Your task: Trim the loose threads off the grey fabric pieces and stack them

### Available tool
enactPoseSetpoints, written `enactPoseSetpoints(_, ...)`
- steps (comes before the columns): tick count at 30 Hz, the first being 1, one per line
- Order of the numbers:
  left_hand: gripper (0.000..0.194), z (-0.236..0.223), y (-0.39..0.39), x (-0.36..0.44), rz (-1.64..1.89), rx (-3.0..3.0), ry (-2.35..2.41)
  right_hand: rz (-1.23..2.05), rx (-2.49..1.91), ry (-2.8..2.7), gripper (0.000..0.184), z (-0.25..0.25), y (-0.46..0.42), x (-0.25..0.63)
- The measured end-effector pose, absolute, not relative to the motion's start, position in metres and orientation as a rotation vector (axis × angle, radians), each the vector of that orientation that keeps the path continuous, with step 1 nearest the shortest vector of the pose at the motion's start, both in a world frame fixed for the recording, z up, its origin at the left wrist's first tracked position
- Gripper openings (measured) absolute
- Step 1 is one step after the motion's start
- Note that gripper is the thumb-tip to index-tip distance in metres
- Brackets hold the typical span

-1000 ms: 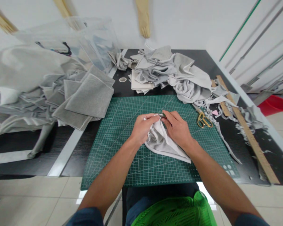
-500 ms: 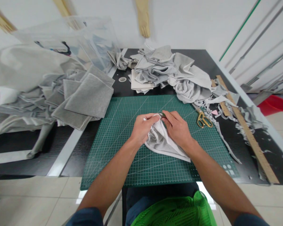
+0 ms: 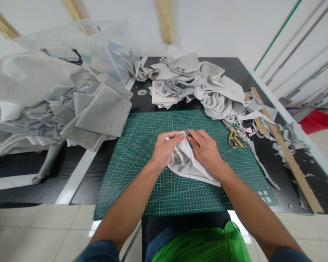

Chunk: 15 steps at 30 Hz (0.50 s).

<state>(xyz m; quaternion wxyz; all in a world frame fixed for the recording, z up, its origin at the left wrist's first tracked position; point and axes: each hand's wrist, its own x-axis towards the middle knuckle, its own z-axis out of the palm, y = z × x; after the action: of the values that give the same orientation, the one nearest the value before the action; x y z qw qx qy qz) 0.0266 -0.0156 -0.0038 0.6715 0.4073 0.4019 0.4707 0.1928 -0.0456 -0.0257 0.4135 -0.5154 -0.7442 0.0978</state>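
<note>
Over the green cutting mat (image 3: 136, 182), a light grey piece of fabric (image 3: 194, 169) with a paler edge hangs bunched between my two hands. My left hand (image 3: 166, 147) pinches its upper edge between thumb and fingers. Fingers curled, my right hand (image 3: 206, 149) grips the same edge from the other side, close to the left thumb. A small dark grey bit shows between the fingertips; whether it is a fold or a separate object I cannot tell. The lower part of the fabric droops onto the mat.
Gold-handled scissors (image 3: 236, 139) lie at the mat's right edge, near fabric scraps and a long wooden ruler (image 3: 289, 156). Behind are a heap of grey cloth (image 3: 180, 78) and a tape roll (image 3: 141, 92). Stacked grey pieces (image 3: 104, 112) and a clear plastic box (image 3: 109, 47) stand left.
Almost nothing differs. My right fingers have shifted very slightly at the fabric's edge; the left hand keeps its place.
</note>
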Motion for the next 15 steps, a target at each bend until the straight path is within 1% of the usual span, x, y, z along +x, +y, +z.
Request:
enactPoseSetpoints(7, 0.033, -0.0049, -0.0152, 0.0269, 1.068, 0.912, 0.896, 0.257, -1.262, -1.85, 0.036, -0.0252, -0.0465, 0.1929)
enactPoseSetpoints(15, 0.033, -0.0046, -0.016, 0.027, 1.062, 0.897, 0.879, 0.194, -1.239, -1.856, 0.035, -0.0199, -0.0485, 0.1915)
